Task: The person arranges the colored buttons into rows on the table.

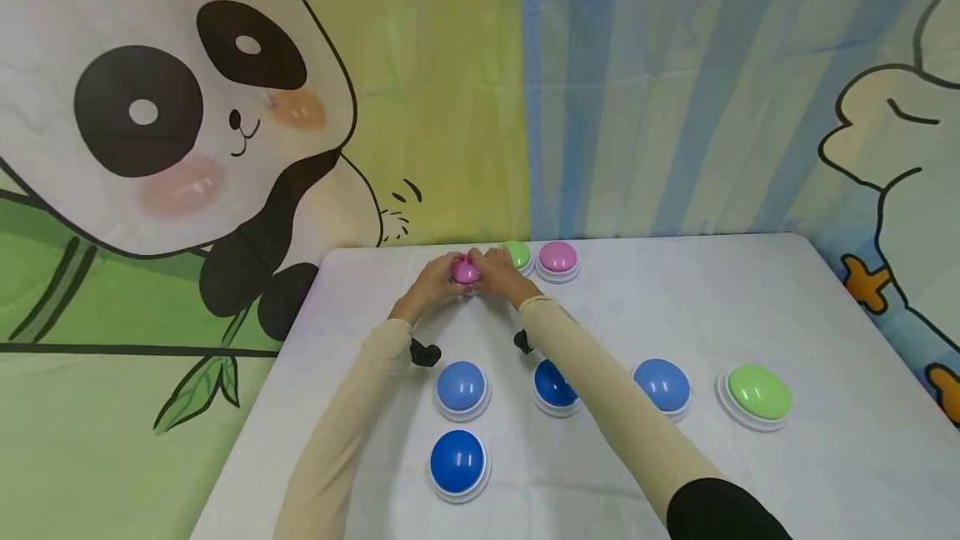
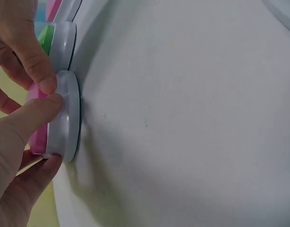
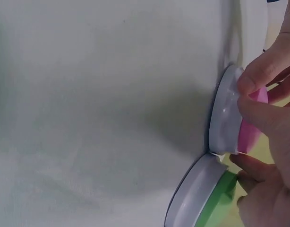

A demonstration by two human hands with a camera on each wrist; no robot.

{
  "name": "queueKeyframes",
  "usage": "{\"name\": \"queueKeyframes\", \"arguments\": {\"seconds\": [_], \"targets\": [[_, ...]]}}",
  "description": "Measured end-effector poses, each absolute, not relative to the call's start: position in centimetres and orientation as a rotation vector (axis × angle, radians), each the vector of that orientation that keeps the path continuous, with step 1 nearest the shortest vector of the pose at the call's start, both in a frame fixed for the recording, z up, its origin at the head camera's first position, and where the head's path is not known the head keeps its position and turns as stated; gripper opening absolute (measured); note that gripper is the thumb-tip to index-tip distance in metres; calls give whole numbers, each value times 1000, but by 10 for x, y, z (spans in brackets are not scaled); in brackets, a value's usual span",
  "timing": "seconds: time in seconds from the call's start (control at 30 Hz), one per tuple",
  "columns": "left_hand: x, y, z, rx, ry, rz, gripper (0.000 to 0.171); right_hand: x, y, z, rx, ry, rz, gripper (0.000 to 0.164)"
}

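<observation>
Near the far edge of the table, my left hand (image 1: 435, 282) and right hand (image 1: 498, 275) hold a pink dome push button (image 1: 466, 271) from its two sides. Its round white base (image 2: 68, 118) stands on the tabletop. In the left wrist view, both thumbs meet at the near side of the base, and left fingers (image 2: 43, 175) curl round its end. The right wrist view has right fingers (image 3: 252, 165) at the other end of the base, close to a green push button (image 3: 218, 201). Another pink push button (image 1: 558, 257) sits right of the green one.
Nearer on the white table (image 1: 750, 298) are a light blue button (image 1: 461, 386), a dark blue button (image 1: 457, 461), and a second dark blue one (image 1: 553, 383) partly behind the right sleeve (image 1: 600, 382). Another light blue button (image 1: 662, 384) and a green button (image 1: 759, 392) stand further right. A panda-printed curtain (image 1: 442, 90) hangs behind.
</observation>
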State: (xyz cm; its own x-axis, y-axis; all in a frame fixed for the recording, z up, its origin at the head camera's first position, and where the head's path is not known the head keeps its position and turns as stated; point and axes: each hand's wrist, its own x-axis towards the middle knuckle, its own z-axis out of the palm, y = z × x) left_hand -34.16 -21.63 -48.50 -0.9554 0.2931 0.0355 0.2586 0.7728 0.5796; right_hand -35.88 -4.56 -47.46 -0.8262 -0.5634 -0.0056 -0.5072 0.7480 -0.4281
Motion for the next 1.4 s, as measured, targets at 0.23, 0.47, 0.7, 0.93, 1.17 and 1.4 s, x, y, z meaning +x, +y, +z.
{"name": "queueKeyframes", "arguments": {"seconds": [0.23,0.47,0.7,0.93,1.17,1.4], "targets": [[-327,-230,-481,494,2979,1052,68,-349,-44,-470,-950,2713,-965,50],[-320,-233,-469,629,3011,1095,68,-338,-36,-458,-1062,2809,-944,53],[-310,-219,-464,717,2995,1176,67,-325,-12,-449,-1114,2872,-934,55],[-307,-184,-458,829,2920,1192,66,-314,29,-442,-1064,2889,-910,57],[-313,-150,-455,912,2864,1151,68,-308,67,-440,-1008,2902,-934,60],[-298,-127,-451,1016,2812,1050,67,-280,89,-441,-945,2967,-959,64]]}}
